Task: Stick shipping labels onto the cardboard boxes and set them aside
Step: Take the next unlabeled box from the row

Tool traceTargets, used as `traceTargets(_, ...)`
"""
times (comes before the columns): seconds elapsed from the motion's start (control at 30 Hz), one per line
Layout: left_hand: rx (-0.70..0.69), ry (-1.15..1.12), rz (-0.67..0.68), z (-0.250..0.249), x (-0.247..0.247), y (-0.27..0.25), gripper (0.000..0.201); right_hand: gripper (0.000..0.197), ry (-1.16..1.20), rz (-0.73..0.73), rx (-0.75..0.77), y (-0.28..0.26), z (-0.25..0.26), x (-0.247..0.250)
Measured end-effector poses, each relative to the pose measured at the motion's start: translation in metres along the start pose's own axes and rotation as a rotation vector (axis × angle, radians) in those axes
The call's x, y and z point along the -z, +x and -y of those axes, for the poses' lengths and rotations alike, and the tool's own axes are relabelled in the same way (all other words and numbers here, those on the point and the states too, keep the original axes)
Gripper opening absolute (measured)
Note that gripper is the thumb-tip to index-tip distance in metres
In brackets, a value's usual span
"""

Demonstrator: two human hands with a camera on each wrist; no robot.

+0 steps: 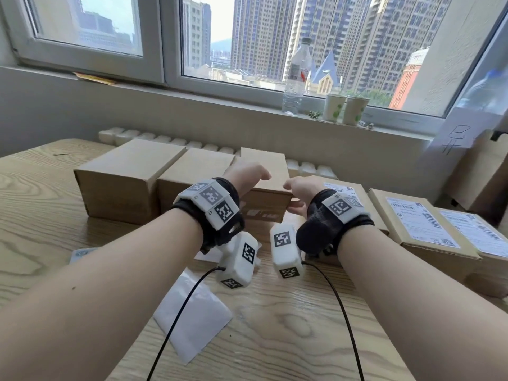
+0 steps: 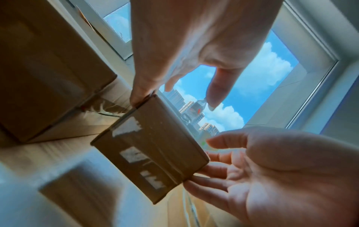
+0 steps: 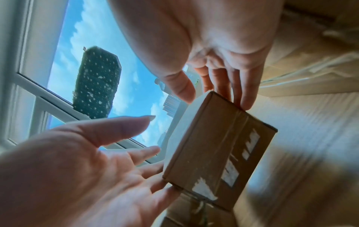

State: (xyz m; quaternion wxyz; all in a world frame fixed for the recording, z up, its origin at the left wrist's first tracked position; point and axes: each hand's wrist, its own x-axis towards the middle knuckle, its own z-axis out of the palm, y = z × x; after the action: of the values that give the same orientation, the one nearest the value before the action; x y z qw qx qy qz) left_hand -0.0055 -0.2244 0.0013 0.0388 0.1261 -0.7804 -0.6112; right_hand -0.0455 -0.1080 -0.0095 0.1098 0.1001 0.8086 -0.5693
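A small bare cardboard box (image 1: 264,204) with torn label scraps on its front (image 2: 155,153) (image 3: 219,145) is between my hands and seems lifted a little off the table. My left hand (image 1: 254,174) (image 2: 174,46) (image 3: 77,169) touches the box's left end with straight, spread fingers. My right hand (image 1: 298,192) (image 2: 272,169) (image 3: 213,46) presses its right end with straight fingers, thumb above the top. Two larger unlabelled boxes (image 1: 129,180) stand to the left. Three labelled boxes (image 1: 420,224) lie to the right.
A white backing sheet (image 1: 192,312) lies on the wooden table (image 1: 41,202) under my forearms. More label sheets (image 1: 82,254) lie at the left. A water bottle (image 1: 295,78) and two paper cups (image 1: 343,108) stand on the windowsill. A large carton (image 1: 483,174) leans at the right.
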Motion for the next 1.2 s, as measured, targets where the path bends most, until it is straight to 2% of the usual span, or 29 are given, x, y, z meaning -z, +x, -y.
traceTargets(0.13,-0.076,-0.122,-0.098,-0.011,0.008,-0.007,0.082,0.019,0.114,0.026,0.109,-0.015,0.017,0.011)
traceTargets(0.27,-0.121,-0.194,-0.145,-0.017,0.022,-0.021,0.083,0.009,0.300,0.013,0.234,-0.040,0.022,0.034)
traceTargets(0.37,-0.137,-0.210,-0.119,-0.014,0.026,-0.038,0.071,0.035,0.259,-0.001,0.318,-0.060,0.011,0.054)
traceTargets(0.47,-0.203,-0.129,-0.174,-0.010,0.023,-0.055,0.062,0.035,0.203,0.000,0.366,-0.083,-0.005,0.068)
traceTargets(0.53,-0.224,-0.035,-0.195,-0.005,0.018,-0.066,0.064,0.034,0.203,0.030,0.366,-0.099,-0.016,0.072)
traceTargets(0.63,-0.192,0.037,-0.163,0.003,0.011,-0.081,0.068,0.037,0.156,0.037,0.381,-0.117,-0.028,0.079)
traceTargets(0.77,-0.131,0.094,-0.107,0.008,0.007,-0.098,0.065,0.040,0.107,0.063,0.349,-0.133,-0.044,0.089)
traceTargets(1.0,-0.024,0.228,0.132,0.022,0.001,-0.126,0.067,0.041,-0.048,0.175,0.292,-0.151,-0.078,0.095)
traceTargets(1.1,0.000,0.283,0.189,0.028,-0.003,-0.132,0.054,0.036,-0.072,0.191,0.243,-0.151,-0.091,0.094)
traceTargets(1.2,0.039,0.292,0.234,0.031,-0.006,-0.134,0.050,0.018,-0.074,0.168,0.187,-0.147,-0.098,0.096)
